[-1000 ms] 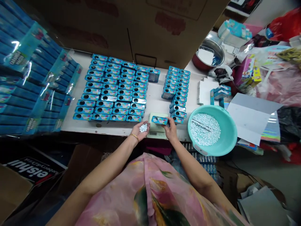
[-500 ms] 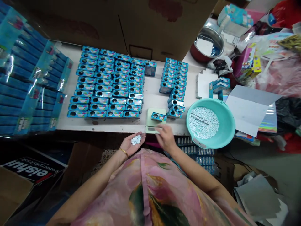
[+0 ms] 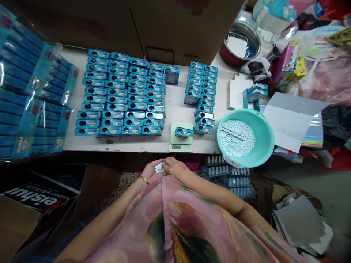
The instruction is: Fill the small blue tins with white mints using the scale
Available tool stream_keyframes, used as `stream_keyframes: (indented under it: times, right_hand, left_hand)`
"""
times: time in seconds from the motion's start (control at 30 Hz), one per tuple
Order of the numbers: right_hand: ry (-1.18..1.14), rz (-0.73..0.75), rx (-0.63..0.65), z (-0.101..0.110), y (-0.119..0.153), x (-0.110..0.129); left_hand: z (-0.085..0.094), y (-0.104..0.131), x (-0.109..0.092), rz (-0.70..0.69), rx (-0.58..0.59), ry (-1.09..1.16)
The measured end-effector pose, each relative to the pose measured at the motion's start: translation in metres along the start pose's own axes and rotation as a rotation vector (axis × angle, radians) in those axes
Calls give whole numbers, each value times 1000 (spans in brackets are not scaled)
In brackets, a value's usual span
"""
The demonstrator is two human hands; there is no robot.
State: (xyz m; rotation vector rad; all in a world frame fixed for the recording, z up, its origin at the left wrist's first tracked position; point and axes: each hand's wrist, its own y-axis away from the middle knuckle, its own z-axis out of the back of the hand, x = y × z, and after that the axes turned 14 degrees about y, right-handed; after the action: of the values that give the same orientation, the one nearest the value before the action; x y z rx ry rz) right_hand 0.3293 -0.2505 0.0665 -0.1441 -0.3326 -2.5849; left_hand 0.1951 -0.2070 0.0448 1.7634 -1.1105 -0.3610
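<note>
My left hand [image 3: 150,171], a gold bangle at its wrist, lies palm up and cups a small heap of white candies [image 3: 159,167]. Over that heap my right hand [image 3: 175,168] bends in with its fingers drawn together, their tips among the candies. Just beyond both hands is a pale green scale [image 3: 173,141] with a small display. One blue tin [image 3: 184,132] with a dark round opening rests on its plate. To the right, a turquoise basin [image 3: 264,138] contains many more white candies [image 3: 236,146] and a dark strip.
Rows of blue tins [image 3: 117,93] cover the table's left part, with a smaller group [image 3: 203,87] right of centre. Wrapped blue packs [image 3: 22,98] stack at far left. A cardboard box [image 3: 175,29] walls the back. A metal pot [image 3: 253,45] and bags crowd the right.
My right hand has come back from the front of the scale to my left palm, its fingers now at the candies. The tin on the scale stays put. The view has shifted slightly.
</note>
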Motion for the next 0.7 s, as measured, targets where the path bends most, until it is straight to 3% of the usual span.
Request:
stream_keyframes:
  times: [0.1,0.47,0.6,0.7]
  right_hand:
    - [10,-42,25,3,1,1]
    - [-219,97,-98,10,2,-5]
    - [-237,52,-134,6,4,-7]
    - [-300,-37,-233,7,4,-15]
  left_hand:
    - [0,0,1,-3,-6,-10]
    - [-8,4,1,9,-12,-2]
    - [-6,-1,-2,27,-21,-17]
    - [-10,-5,-4,1,29,18]
